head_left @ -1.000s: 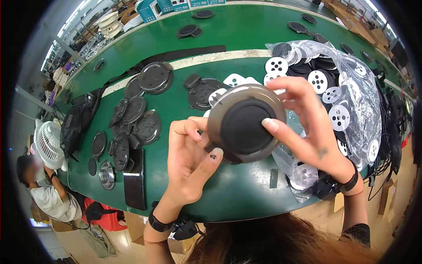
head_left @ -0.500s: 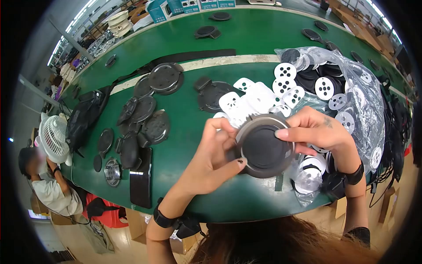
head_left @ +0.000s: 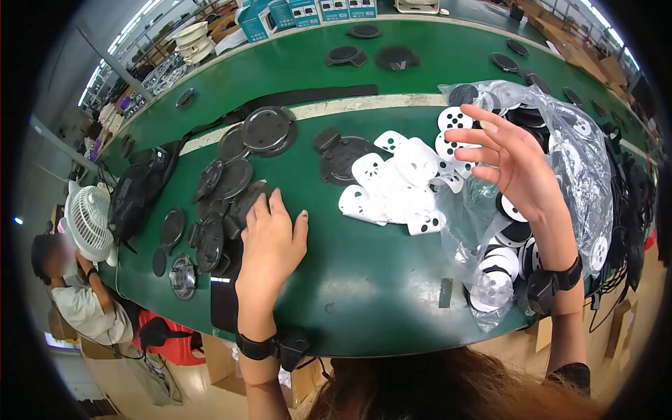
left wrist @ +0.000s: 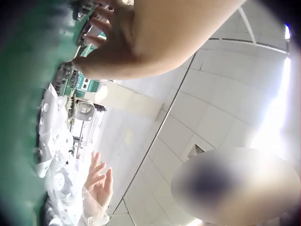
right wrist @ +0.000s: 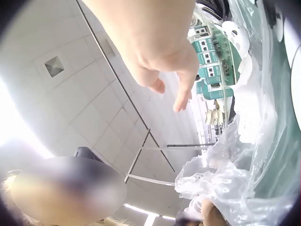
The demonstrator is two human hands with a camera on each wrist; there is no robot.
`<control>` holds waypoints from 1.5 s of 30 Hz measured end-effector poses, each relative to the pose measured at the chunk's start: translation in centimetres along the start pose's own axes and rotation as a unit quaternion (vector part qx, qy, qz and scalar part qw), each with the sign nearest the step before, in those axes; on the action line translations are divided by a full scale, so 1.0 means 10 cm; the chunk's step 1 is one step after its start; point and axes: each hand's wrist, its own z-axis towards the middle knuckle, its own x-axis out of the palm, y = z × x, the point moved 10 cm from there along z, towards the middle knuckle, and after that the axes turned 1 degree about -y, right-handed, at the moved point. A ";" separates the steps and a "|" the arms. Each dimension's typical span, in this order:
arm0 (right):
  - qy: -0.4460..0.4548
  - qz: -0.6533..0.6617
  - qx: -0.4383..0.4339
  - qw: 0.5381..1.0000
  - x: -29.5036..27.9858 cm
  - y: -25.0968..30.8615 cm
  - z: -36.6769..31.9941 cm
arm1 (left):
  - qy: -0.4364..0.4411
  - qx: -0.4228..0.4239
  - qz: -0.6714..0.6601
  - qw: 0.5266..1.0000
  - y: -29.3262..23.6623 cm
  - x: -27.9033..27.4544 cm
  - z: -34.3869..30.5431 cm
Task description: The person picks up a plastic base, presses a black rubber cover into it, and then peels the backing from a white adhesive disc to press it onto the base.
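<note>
My left hand (head_left: 269, 245) reaches over the group of dark round housings on the left, fingers extended, fingertips right at the edge of one housing (head_left: 250, 199). Nothing shows in its grasp. My right hand (head_left: 514, 157) is raised above the clear plastic bag (head_left: 584, 182), with fingers spread and nothing held; the right wrist view also shows its fingers (right wrist: 186, 89) apart. Between the hands lies a heap of white die-cut pieces with holes (head_left: 388, 185). Another dark housing with a square tab (head_left: 346, 157) lies just behind them. A blurred dark round housing (head_left: 397, 58) is on the far green surface.
The bag holds many white and black discs. A black phone-like slab (head_left: 224, 301) lies partly under my left forearm. A black strap (head_left: 301, 93) runs along the pale divider. Teal boxes (head_left: 304, 12) stand at the back; a white fan (head_left: 89, 220) and a seated person are at left.
The dark round housing that both hands held has left them; a blurred one now appears on the far surface. My left hand moved left to the housings, and my right hand rose and opened.
</note>
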 end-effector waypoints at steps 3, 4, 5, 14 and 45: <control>-0.036 -0.148 -0.026 0.988 -0.11 0.13 -0.02 | 0.044 0.039 -0.010 0.998 -0.12 0.08 -0.06; -0.048 -0.262 -0.055 0.962 -0.11 0.22 -0.02 | 0.047 0.071 -0.025 0.996 -0.22 0.04 -0.08; -0.049 -0.375 -0.106 0.920 -0.16 0.27 -0.03 | 0.042 0.115 -0.098 0.988 -0.32 -0.02 -0.07; 0.036 -0.801 0.011 0.598 -0.56 -0.12 -0.20 | -0.047 0.091 -0.063 0.993 -0.25 -0.10 0.04; 0.027 -0.279 0.007 0.960 -0.08 0.49 -0.26 | -0.084 0.026 -0.387 0.918 -0.11 -0.48 0.06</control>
